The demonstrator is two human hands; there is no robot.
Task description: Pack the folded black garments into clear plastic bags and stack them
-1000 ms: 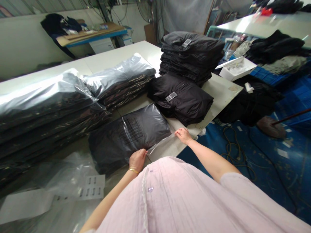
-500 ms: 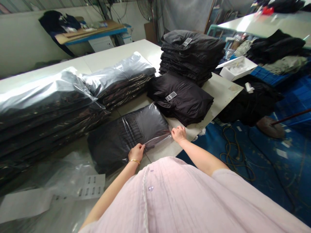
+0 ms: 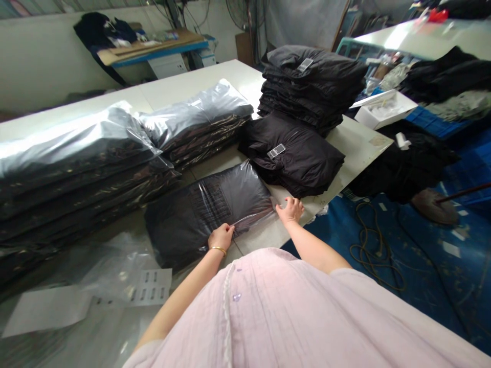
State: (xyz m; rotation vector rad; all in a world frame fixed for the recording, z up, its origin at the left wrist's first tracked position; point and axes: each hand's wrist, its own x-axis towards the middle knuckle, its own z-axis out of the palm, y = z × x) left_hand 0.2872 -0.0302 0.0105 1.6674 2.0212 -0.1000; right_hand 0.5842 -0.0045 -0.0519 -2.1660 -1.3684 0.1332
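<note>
A folded black garment lies flat on the white table inside a clear plastic bag. My left hand is at its near side, fingertips pinched on the bag's edge. Beside the bag's right end is my right hand, its thumb and fingers apart; whether a fingertip still touches the film, I cannot tell. Just behind, a folded black jacket with a hang tag rests close to the bagged garment.
Stacks of bagged black garments stand on the left, with a shorter bagged stack behind. A tall pile of folded black jackets is at the back. Loose plastic bags and a label sheet lie at front left. A cable is on the floor.
My right hand has opened from a pinch on the bag's right corner. My left hand keeps its pinch on the edge. The whole view has shifted slightly.
</note>
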